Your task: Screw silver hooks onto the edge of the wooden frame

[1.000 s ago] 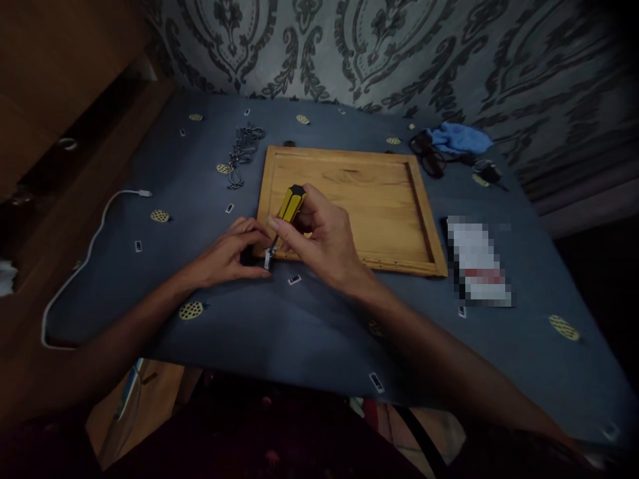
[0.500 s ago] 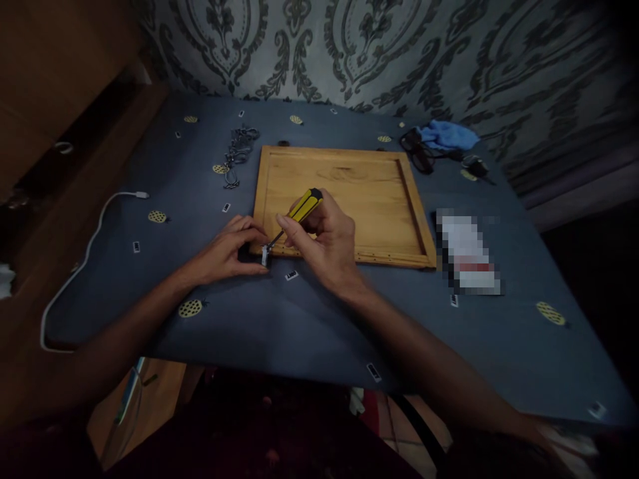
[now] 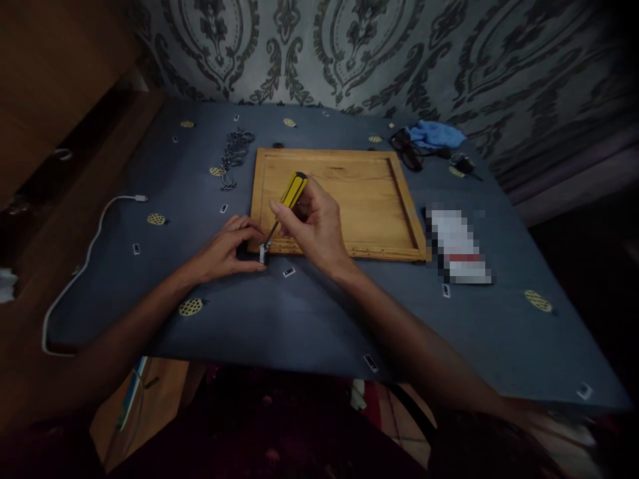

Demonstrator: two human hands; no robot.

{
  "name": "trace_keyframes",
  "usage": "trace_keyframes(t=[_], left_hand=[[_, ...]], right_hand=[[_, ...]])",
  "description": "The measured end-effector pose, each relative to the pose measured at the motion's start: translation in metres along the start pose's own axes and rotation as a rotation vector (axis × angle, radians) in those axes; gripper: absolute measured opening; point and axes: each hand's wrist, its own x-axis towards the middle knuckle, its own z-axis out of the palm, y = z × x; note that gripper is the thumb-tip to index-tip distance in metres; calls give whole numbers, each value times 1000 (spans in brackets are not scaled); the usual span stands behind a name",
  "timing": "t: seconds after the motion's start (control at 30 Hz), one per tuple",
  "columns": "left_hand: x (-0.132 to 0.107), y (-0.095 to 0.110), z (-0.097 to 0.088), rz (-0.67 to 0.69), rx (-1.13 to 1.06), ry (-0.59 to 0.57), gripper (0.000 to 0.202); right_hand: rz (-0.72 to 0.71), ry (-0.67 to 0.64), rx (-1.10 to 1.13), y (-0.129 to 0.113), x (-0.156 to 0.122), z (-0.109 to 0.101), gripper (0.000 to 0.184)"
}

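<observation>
My right hand (image 3: 317, 229) is closed round the yellow and black handle of a screwdriver (image 3: 293, 189). The shaft slants down and left, its tip at a small silvery metal fitting (image 3: 262, 253). That fitting sits at the near left corner of a wooden tray-like panel (image 3: 384, 253), which has a raised rim. Around the fitting, the thumb and index finger of my left hand (image 3: 229, 249) pinch from either side. Small dark holes dot the panel's near rim. Where exactly the tip meets the fitting is too small to make out.
Beyond the panel on the left lies a heap of metal rings or clips (image 3: 235, 156). At the back right are sunglasses (image 3: 412, 153), a blue cloth (image 3: 436, 134) and keys (image 3: 464, 163). A blurred-out flat object (image 3: 459, 246) lies right, a white cable (image 3: 94, 246) left.
The screwdriver handle has tipped somewhat more upright in my right hand, its tip still at the fitting. My left hand keeps its pinch. The whole view has shifted slightly.
</observation>
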Motion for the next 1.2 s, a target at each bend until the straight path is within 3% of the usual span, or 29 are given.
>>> trace_keyframes(t=[0.27, 0.47, 0.9, 1.2], left_hand=[[0, -3, 2, 33, 8, 32, 49], [-1, -4, 3, 48, 2, 52, 48], [0, -4, 2, 18, -12, 40, 48], [1, -2, 0, 26, -6, 41, 45]], right_hand=[[98, -87, 100, -13, 1, -4, 33], [93, -206, 209, -16, 1, -13, 40], [175, -89, 235, -14, -3, -5, 40], [155, -204, 363, -16, -2, -9, 36]])
